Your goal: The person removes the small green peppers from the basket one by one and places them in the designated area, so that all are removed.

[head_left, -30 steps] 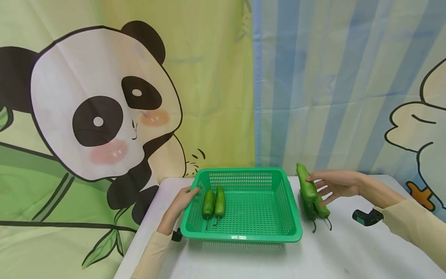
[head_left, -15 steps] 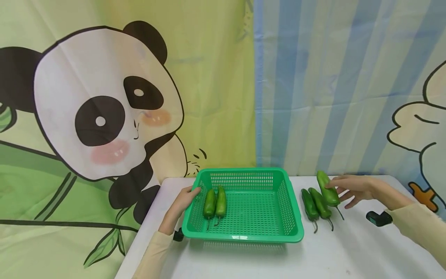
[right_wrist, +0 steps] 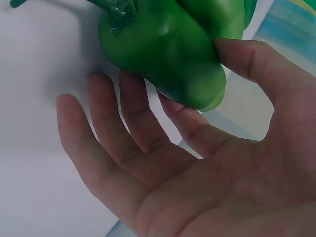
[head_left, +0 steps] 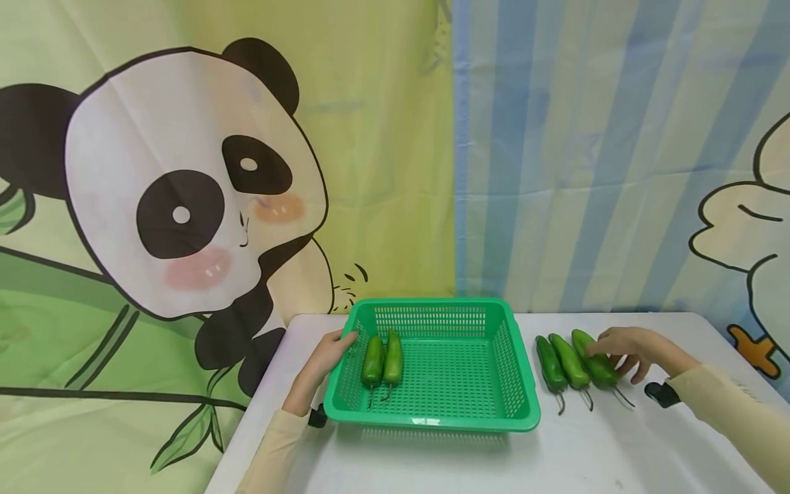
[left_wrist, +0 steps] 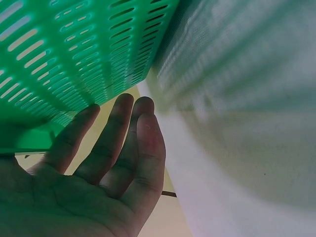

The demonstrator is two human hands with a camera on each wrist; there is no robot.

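A green plastic basket (head_left: 432, 422) stands on the white table, two green peppers (head_left: 372, 363) side by side in its left part. My left hand (head_left: 324, 357) grips its left rim, thumb over the edge. In the left wrist view the other fingers (left_wrist: 143, 143) lie along the outside of the slotted wall; the thumb is hidden. To the basket's right, my right hand (head_left: 632, 346) pinches a green pepper (head_left: 599, 367) between thumb and index finger, its stem toward me. Its remaining fingers (right_wrist: 103, 118) spread beside the pepper (right_wrist: 163, 49). Two more green peppers (head_left: 551, 363) lie just left of it.
The white table (head_left: 481, 466) reaches back to a curtain (head_left: 543, 171) with a panda print on the left and stripes on the right. A black wrist device (head_left: 662, 394) sits at the right cuff, another (head_left: 317, 416) at the left.
My right hand has carried its pepper rightward from above the other two and lowered it into line beside them. My left hand has stayed on the basket rim.
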